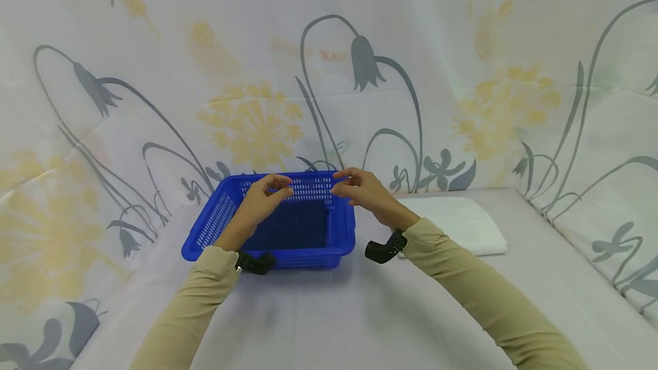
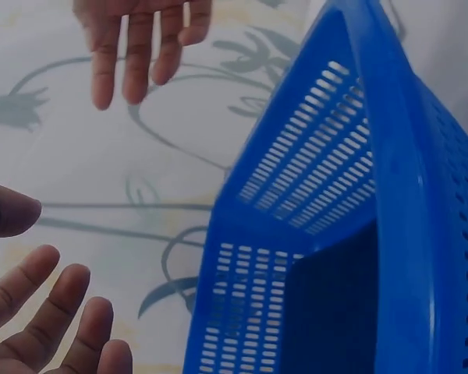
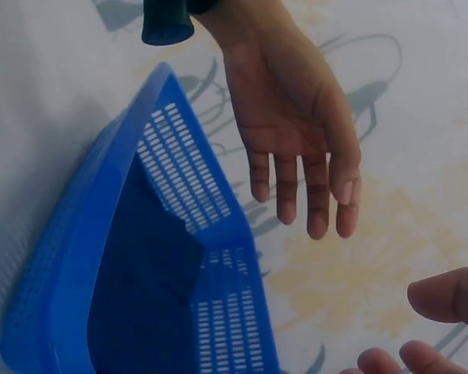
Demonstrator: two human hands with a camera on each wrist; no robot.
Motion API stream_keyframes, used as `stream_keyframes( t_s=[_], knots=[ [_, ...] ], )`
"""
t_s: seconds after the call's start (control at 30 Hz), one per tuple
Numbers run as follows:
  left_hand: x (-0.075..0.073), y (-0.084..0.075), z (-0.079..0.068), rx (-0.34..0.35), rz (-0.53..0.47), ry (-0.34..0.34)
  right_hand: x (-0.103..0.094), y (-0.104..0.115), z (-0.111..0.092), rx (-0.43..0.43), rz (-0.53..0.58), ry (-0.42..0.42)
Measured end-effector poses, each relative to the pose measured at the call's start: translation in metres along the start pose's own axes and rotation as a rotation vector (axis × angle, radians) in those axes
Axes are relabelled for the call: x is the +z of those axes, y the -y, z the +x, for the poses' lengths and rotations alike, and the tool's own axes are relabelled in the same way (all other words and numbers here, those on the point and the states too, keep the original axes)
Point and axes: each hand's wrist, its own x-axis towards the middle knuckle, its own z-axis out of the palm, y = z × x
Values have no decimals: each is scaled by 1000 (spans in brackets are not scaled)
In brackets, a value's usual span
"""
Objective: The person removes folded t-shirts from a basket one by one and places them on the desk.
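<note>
A blue plastic basket (image 1: 308, 253) with slotted walls stands on the white-covered surface. Dark navy folded cloth (image 1: 295, 224) lies flat inside it; the same cloth (image 3: 144, 273) shows in the right wrist view. Above the basket's left part hovers my left hand (image 1: 261, 201), fingers relaxed and holding nothing. My right hand (image 1: 371, 193) is over the basket's right rim, also with nothing in it, its fingers loosely bent toward the other hand. In the left wrist view the left hand's fingers (image 2: 66, 308) are spread beside the basket (image 2: 405, 195).
White folded cloth (image 1: 452, 224) lies on the surface to the right of the basket, partly behind the right forearm. A flower-printed white sheet (image 1: 329, 101) hangs behind and along the sides. Each wrist wears a black camera mount (image 1: 385, 247).
</note>
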Motion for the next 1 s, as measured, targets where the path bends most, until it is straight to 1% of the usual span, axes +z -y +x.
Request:
stream_keyframes(
  t_s=[0.13, 0.3, 0.57, 0.67, 0.9, 1.0],
  knots=[
    [-10, 4, -1, -47, -107, -1, 13, -3, 8, 43, 57, -6],
    [-20, 9, 0, -90, -198, -10, 30, -6, 20, 90, 125, -24],
    [-29, 22, 7, -172, -257, -4, 50, -13, 37, 165, 161, -96],
    [-32, 28, 9, -199, -277, -23, 55, -16, 40, 184, 180, -109],
    [-41, 39, 12, -239, -340, -94, 63, -21, 46, 230, 202, -137],
    [-47, 44, 13, -267, -338, -100, 66, -26, 49, 243, 198, -139]
  ],
)
